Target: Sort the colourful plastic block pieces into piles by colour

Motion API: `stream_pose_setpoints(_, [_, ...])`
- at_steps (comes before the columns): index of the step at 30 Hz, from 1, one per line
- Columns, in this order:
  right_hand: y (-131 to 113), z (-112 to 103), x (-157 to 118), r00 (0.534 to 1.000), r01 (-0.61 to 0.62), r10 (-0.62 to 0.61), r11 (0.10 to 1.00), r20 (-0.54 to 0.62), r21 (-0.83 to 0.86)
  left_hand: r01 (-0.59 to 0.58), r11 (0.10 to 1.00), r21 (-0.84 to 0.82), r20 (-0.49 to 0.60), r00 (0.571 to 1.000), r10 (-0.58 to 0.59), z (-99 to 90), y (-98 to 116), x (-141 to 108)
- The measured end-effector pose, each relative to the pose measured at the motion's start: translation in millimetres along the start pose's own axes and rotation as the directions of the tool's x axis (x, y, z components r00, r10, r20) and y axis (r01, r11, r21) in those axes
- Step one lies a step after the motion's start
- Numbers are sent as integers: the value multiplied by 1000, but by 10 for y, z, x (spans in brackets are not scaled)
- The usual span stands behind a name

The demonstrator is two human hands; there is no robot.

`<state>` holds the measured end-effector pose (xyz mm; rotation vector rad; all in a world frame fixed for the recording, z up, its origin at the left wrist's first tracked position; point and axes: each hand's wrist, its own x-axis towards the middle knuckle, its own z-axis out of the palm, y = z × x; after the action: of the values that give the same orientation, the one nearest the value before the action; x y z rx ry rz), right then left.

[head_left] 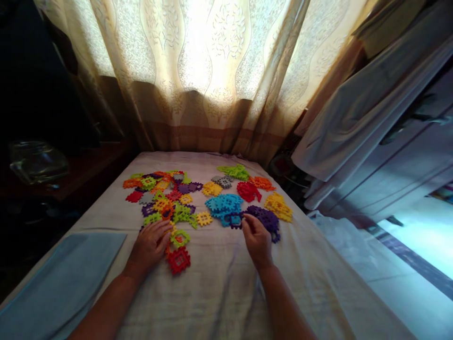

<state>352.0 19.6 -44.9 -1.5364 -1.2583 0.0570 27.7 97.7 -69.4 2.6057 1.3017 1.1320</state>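
My left hand (152,243) rests at the near edge of a mixed pile of plastic interlocking tiles, fingers reaching over a yellow tile, thumb apart from them. Right beside it lie a lime green tile (180,238) and a red tile (179,260). Between the thumb and fingers of my right hand (257,238) is a dark purple interlocking tile (236,220), held in front of the blue tile heap (224,204). A purple tile heap (264,220) sits just behind that hand, partly covered by it.
More single-colour heaps stand on the right: yellow (279,207), red (248,191), orange (262,183), lime green (234,172) and grey (222,182). A blue cloth (63,278) lies on the sheet-covered surface (208,293) at left. Curtains (198,108) hang behind.
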Motion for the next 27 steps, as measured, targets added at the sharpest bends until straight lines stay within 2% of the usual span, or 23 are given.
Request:
stream_pose_setpoints(2, [200,-182,131,974,-167,173,985,-145,49,-17,1000,3,-3,1000,17,10,-26,10])
stream_pose_setpoints(5, [475,-403,278,914,-290,306,952,-266,100,-43,999,4,-10,999,44,8,-35,27])
stream_pose_setpoints(11, [779,-535,386,868,-401,409,912,-280,90,-69,997,23,-12,998,70,-20,-10,44])
stream_pose_setpoints(21, [810,-560,395,813,-487,485,870,-323,82,-76,997,32,0,997,76,-16,-47,41])
stream_pose_setpoints(27, [838,-567,370,833,-445,403,895,-379,-28,-18,1000,15,11,1000,18,10,-48,15])
